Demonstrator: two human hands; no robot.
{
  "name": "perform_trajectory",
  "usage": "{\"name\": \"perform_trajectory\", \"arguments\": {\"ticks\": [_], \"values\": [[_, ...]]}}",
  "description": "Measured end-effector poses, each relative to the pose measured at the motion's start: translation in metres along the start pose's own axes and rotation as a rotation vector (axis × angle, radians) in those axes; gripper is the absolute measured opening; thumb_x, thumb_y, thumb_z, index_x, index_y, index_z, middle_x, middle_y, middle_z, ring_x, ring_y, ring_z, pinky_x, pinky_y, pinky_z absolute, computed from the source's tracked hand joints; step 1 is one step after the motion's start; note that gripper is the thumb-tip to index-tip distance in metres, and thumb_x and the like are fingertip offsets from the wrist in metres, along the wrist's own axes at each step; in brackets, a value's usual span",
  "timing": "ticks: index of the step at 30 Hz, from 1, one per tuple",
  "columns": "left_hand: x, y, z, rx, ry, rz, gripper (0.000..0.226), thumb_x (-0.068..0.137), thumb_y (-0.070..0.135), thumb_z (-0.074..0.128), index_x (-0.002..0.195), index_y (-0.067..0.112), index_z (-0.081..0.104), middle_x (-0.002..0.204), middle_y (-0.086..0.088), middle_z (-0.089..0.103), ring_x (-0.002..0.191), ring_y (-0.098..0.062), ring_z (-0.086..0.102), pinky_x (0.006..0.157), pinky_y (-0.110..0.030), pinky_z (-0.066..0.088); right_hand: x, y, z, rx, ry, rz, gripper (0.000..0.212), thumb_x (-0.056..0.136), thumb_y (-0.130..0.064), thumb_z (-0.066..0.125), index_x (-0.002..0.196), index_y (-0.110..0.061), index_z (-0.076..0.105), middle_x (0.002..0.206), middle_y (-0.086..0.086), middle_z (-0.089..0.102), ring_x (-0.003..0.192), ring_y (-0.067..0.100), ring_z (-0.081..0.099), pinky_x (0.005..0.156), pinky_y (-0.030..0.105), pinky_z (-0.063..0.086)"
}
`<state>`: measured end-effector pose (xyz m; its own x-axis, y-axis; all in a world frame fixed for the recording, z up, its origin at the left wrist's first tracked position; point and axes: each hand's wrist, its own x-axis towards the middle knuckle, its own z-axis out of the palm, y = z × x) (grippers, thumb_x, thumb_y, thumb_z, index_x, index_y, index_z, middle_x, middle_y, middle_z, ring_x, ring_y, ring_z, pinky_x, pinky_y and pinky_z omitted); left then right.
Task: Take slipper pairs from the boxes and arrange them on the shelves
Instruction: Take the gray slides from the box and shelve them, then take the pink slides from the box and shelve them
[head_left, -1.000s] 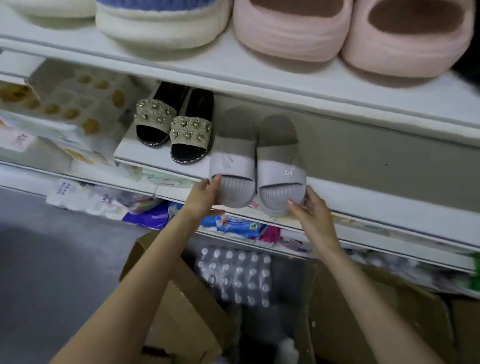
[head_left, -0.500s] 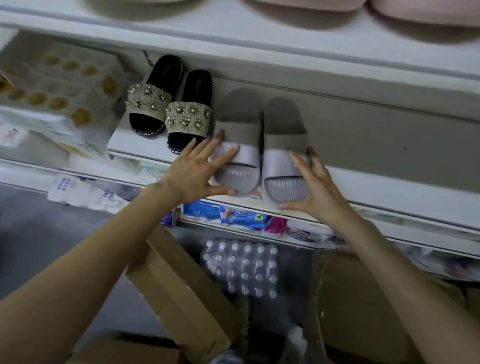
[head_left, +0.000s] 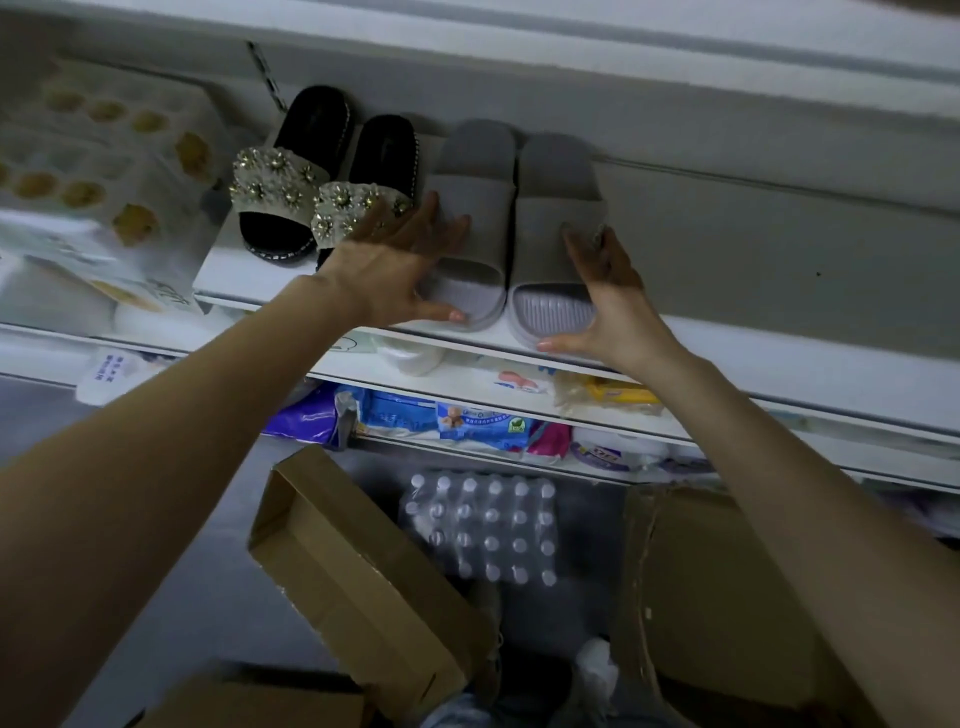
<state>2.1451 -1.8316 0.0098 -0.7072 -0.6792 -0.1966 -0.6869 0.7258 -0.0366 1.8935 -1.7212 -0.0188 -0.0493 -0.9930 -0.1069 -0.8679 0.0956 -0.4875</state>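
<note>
left hand (head_left: 389, 270) flat, fingers spread straight over strap of left grey slipper (head_left: 475, 156), thumb at its toe; pressing, not clasping. right hand (head_left: 608, 296) likewise released, fingers straight along right side of right grey slipper (head_left: 556, 171), thumb along toe edge. both forearms reach up from near. both slippers side by side, toes near, on shelf (head_left: 779, 358), just right of black studded pair (head_left: 317, 130). writing on blue pack (head_left: 483, 423) one shelf lower too blurred to read. open boxes (head_left: 358, 577) below.
</note>
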Motion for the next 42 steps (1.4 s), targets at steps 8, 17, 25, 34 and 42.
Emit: {"name": "perform_trajectory", "arguments": {"ticks": [8, 17, 25, 34, 42], "values": [[-0.005, 0.008, -0.009, 0.006, -0.021, -0.014, 0.099, 0.075, 0.079, 0.036, 0.153, 0.031, -0.002, 0.162, -0.011, -0.002, 0.149, -0.022, 0.005, 0.121, -0.042, -0.002, 0.005, -0.006, -0.006, -0.002, -0.045, 0.068, 0.121, 0.064, -0.046, 0.084, 0.152, -0.036, 0.000, 0.159, 0.017, -0.002, 0.145, 0.040, 0.011, 0.114, 0.049, 0.028], [-0.039, 0.118, -0.055, 0.009, 0.096, 0.070, 0.088, 0.083, 0.070, 0.039, 0.150, 0.014, 0.026, 0.147, -0.016, 0.038, 0.128, -0.037, 0.044, 0.110, -0.047, 0.029, -0.111, 0.011, -0.063, -0.342, -0.180, 0.052, 0.098, 0.083, -0.067, 0.053, 0.153, -0.026, -0.003, 0.161, 0.011, 0.000, 0.146, 0.030, 0.012, 0.116, 0.044, 0.014], [-0.068, 0.323, -0.115, 0.056, 0.193, 0.247, 0.078, 0.088, 0.060, 0.051, 0.145, 0.009, 0.035, 0.145, -0.020, 0.043, 0.125, -0.039, 0.048, 0.110, -0.044, 0.030, -0.314, 0.101, -0.166, -0.559, -0.182, 0.086, 0.095, 0.084, -0.067, 0.049, 0.153, -0.022, 0.001, 0.161, 0.007, 0.008, 0.145, 0.026, 0.017, 0.118, 0.044, 0.014], [-0.067, 0.668, -0.246, 0.079, 0.381, 0.550, 0.081, 0.088, 0.065, 0.042, 0.149, 0.014, 0.028, 0.149, -0.011, 0.039, 0.133, -0.031, 0.040, 0.115, -0.042, 0.023, -0.605, 0.228, -0.355, -0.803, -0.005, 0.428, 0.098, 0.081, -0.073, 0.044, 0.153, -0.025, -0.001, 0.149, 0.010, 0.038, 0.133, 0.030, 0.039, 0.106, 0.044, 0.029], [-0.072, 0.880, -0.375, 0.102, 0.578, 0.816, 0.079, 0.087, 0.067, 0.045, 0.145, 0.014, 0.035, 0.142, -0.013, 0.047, 0.127, -0.033, 0.047, 0.107, -0.042, 0.035, -0.789, 0.273, -0.521, -0.880, 0.173, 0.649, 0.101, 0.085, -0.072, 0.041, 0.151, -0.021, -0.015, 0.132, 0.012, 0.056, 0.114, 0.031, 0.056, 0.091, 0.039, 0.040]]}}
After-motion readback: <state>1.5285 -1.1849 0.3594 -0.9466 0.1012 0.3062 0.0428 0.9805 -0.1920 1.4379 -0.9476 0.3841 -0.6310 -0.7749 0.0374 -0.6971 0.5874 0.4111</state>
